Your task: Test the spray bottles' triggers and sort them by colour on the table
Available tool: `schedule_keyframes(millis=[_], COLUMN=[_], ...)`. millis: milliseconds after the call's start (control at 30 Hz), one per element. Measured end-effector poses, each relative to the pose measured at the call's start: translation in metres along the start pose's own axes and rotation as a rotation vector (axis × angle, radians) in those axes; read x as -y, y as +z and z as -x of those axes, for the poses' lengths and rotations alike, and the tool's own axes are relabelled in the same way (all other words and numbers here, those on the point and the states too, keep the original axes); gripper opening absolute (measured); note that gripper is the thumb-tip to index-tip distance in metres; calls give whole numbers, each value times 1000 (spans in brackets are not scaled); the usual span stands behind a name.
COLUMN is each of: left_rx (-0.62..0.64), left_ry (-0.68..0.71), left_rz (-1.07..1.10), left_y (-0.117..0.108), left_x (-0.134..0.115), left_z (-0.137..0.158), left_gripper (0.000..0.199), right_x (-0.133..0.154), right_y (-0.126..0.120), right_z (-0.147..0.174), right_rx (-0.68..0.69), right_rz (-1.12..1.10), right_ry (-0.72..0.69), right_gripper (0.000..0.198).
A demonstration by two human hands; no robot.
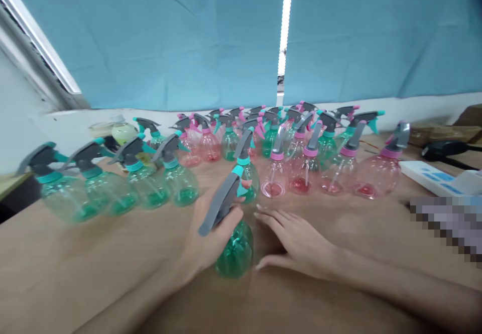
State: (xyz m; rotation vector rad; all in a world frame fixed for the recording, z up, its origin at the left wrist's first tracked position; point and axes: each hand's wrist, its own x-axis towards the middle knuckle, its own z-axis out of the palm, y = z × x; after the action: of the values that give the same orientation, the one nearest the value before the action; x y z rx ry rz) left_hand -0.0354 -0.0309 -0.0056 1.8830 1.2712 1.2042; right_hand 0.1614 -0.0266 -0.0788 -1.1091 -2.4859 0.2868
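Note:
My left hand [214, 228] is wrapped round the neck of a green spray bottle [235, 253] with a grey trigger head and turquoise nozzle, near the front middle of the table. To the right of that bottle, my right hand [291, 241] is held with its fingers apart and nothing in them. Just behind the held bottle stands another green spray bottle [251, 176], partly covered by it. A row of green spray bottles [184, 186] is on the left, and pink spray bottles [274, 178] with pink collars stand in a row on the right.
More green and pink bottles [209, 145] are crowded along the back of the wooden table [113, 263]. At the right lie a white device with blue panels [433, 176], a black object [446, 148] and a cardboard box [440, 134]. A blue curtain [181, 42] hangs behind.

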Motion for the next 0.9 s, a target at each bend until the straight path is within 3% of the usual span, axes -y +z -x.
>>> schedule_keyframes(millis=[100, 233, 467, 900], left_rx=[-16, 53, 136, 173], left_ry=[11, -12, 7, 63], left_rz=[1, 15, 56, -38], left_y=[3, 6, 12, 7], left_x=[3, 6, 5, -1], left_z=[-8, -16, -27, -28], left_gripper=[36, 38, 42, 15], right_x=[-27, -43, -44, -43], right_y=[1, -5, -6, -7], right_z=[12, 20, 17, 18], right_rx=[61, 135, 178, 228], right_rz=[-50, -75, -50, -6], right_ry=[18, -13, -31, -9], right_gripper=[77, 67, 64, 59])
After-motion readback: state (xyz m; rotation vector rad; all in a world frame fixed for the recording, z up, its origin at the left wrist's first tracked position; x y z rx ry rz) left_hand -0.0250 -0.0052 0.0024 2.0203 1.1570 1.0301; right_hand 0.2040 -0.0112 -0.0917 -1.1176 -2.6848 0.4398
